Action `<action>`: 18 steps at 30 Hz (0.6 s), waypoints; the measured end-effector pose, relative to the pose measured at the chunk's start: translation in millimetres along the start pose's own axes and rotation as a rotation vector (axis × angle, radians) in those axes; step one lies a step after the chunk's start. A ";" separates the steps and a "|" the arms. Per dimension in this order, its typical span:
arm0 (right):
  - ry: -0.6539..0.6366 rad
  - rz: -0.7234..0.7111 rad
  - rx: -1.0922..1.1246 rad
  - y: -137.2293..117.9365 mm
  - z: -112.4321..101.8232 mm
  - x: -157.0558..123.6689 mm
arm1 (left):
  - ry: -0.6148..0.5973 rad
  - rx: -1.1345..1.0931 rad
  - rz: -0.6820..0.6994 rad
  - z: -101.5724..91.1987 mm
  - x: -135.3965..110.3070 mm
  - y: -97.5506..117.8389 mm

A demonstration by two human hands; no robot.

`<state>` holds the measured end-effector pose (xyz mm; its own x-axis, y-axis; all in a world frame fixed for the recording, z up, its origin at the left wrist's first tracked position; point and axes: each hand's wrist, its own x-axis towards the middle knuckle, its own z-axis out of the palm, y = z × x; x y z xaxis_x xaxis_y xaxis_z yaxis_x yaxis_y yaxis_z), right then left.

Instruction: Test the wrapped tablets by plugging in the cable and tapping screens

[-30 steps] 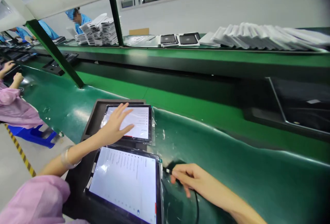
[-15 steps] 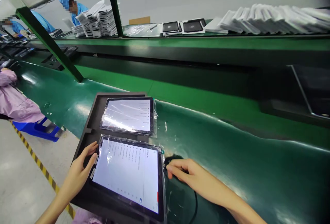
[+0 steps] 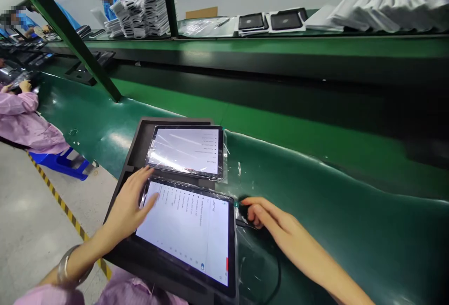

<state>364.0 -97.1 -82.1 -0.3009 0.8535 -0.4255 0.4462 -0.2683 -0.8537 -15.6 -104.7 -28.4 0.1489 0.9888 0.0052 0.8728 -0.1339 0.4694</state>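
Left hand (image 3: 131, 202) spread wide, grasping nothing, at left edge of near tablet (image 3: 185, 235), thumb over its screen. Near tablet lies between both hands; far tablet (image 3: 184, 150) just beyond it. Black cable (image 3: 245, 224) at near tablet's right edge; right hand (image 3: 261, 214) alongside, fingers curled, hold undetermined.

Two bare hands, arms out in front.
The left hand (image 3: 126, 206) is open, thumb apart from the fingers; the right hand (image 3: 275, 221) pokes one finger out, with others curled.
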 end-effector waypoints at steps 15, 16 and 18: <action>-0.253 0.056 -0.135 -16.0 1.3 7.2 | -0.159 0.420 1.253 55.8 62.5 105.4; -0.225 0.056 -0.139 -16.5 2.7 5.5 | -0.156 0.427 1.242 56.1 60.8 105.3; -0.200 0.070 -0.139 -17.0 6.0 2.0 | -0.153 0.428 1.241 56.6 58.1 105.3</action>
<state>350.7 -93.5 -70.3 -0.4202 0.7258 -0.5447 0.5790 -0.2478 -0.7768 111.2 -65.1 -28.7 0.9767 0.1817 0.1140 0.1922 -0.9773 -0.0891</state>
